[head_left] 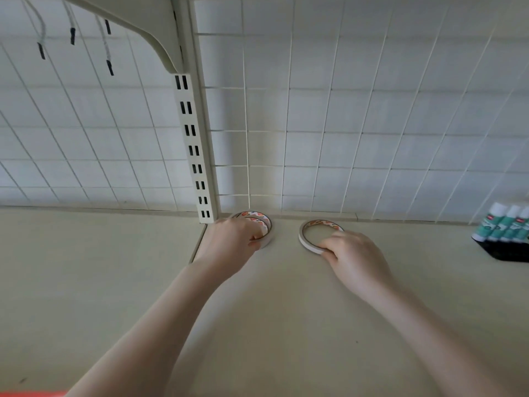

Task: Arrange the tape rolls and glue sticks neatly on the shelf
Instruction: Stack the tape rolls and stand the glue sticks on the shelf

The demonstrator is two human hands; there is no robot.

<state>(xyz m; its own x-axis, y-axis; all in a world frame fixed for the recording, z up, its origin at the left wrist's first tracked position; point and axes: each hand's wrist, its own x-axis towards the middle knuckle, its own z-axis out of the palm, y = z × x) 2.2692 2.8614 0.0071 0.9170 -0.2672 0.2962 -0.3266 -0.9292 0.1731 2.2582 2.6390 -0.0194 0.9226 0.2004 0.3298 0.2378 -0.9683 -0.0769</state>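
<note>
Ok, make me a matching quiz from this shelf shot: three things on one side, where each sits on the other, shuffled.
Things:
1. tape stack
2. single tape
3. glue sticks

Places:
A. far right, in a black holder
B. under the right hand
C. beside the slotted post, held by the left hand

Pairs: 1-C, 2-B, 3-A

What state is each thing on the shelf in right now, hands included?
Left hand: grips the left tape stack at its near rim.
Left tape stack: rolls stacked flat, against the back grid.
Right hand: fingers pinch the right roll's near rim.
Right roll: single, lying flat on the shelf.
Glue sticks: upright, capped, in a black tray at far right.
</note>
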